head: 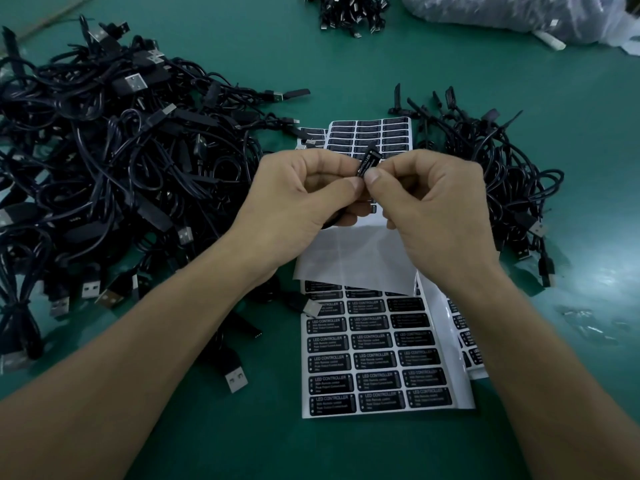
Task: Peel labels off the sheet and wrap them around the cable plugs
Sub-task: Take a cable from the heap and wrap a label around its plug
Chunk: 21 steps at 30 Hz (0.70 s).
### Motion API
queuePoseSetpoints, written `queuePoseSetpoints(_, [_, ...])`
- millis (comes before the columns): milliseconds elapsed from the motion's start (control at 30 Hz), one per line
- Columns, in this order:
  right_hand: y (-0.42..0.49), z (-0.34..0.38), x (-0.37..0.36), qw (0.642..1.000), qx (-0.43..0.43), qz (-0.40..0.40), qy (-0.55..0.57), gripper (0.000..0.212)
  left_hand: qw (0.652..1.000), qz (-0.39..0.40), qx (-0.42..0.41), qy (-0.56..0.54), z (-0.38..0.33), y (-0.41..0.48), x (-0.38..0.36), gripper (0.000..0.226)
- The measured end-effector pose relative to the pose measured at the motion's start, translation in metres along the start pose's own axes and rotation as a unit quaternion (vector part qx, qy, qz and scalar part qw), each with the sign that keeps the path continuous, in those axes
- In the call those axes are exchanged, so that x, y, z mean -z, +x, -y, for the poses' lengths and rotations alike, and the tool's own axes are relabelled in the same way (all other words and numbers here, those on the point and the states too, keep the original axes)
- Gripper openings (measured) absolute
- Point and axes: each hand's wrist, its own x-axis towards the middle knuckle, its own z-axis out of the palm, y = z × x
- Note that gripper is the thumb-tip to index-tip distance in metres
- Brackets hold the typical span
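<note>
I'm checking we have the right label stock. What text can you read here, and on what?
"LED CONTROLLER": heading on each black label of the near sheet.
"CONTROLLER": partly showing on the label that the left hand and right hand pinch round the plug.
Small lines under the headings: too blurred to read.
Far sheet labels: too small to read.

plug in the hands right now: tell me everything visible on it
The plug is a small black oblong piece, plastic by its look, held tilted with its bare end pointing up and away. A black label with white CONTROLLER print lies along its lower part; how far round it goes is hidden. The left hand and right hand pinch it between thumb and forefinger tips, above the label sheet.
</note>
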Motion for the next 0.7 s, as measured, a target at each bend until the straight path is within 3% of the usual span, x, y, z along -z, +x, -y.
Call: queuePoseSetpoints(700, [-0.0001,-0.0036,0.0007,0.997,-0.035,-0.066,-0.005,0.026,0.997,0.003,-0.046,0.058,0.0042,0.0014,-0.0053,0.019])
